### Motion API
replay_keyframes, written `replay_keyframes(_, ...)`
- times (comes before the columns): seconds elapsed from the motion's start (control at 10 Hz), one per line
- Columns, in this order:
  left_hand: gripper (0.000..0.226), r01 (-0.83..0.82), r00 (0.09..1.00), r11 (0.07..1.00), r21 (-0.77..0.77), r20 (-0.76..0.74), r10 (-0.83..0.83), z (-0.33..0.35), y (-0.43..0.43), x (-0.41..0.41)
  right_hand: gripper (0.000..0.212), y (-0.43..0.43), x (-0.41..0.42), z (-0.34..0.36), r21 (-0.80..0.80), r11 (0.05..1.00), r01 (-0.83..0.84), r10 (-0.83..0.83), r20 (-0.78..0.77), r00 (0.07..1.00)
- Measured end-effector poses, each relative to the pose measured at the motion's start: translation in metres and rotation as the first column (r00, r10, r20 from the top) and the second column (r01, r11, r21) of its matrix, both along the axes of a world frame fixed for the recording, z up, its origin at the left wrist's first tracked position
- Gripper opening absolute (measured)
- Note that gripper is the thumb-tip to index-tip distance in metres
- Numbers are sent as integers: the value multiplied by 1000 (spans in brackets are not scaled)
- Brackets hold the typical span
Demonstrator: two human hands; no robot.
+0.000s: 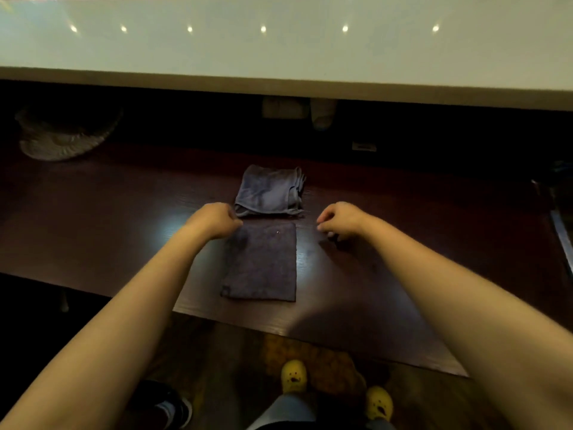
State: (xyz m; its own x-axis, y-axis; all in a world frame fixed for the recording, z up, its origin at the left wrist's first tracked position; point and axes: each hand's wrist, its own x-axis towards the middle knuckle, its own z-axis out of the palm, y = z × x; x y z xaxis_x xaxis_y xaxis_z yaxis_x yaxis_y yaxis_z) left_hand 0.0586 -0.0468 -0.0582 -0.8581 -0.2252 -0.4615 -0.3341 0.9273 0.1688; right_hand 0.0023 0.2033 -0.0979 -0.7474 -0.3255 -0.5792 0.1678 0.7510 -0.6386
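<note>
A dark grey folded cloth (pixel 262 263) lies flat on the dark wooden table (pixel 108 212) in front of me. Just behind it lies a blue-grey folded cloth (pixel 268 190) with layered edges on its right side. My left hand (pixel 214 220) hovers at the far left corner of the dark cloth with fingers curled; I cannot see anything held in it. My right hand (pixel 339 220) hangs over the table to the right of both cloths, fingers loosely curled and holding nothing.
A white counter (pixel 279 41) runs across the top, overhanging the table's far side. A pale woven basket (pixel 62 135) sits at the back left in shadow. Small pale items (pixel 297 110) stand under the counter. Below the table's near edge are my yellow slippers (pixel 294 375).
</note>
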Motion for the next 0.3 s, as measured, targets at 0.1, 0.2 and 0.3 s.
replay_keyframes(0.1,30,153,985,988,-5,86,-152,19,21,-18,26,26,-11,23,129,984,-121,114,62,992)
replay_keyframes(0.2,35,310,925,951,19,223,-306,38,48,-39,33,52,-18,60,259,927,-271,229,182,956)
replay_keyframes(0.3,41,352,855,930,108,366,-366,68,86,-64,37,81,-32,103,296,899,-321,237,287,928)
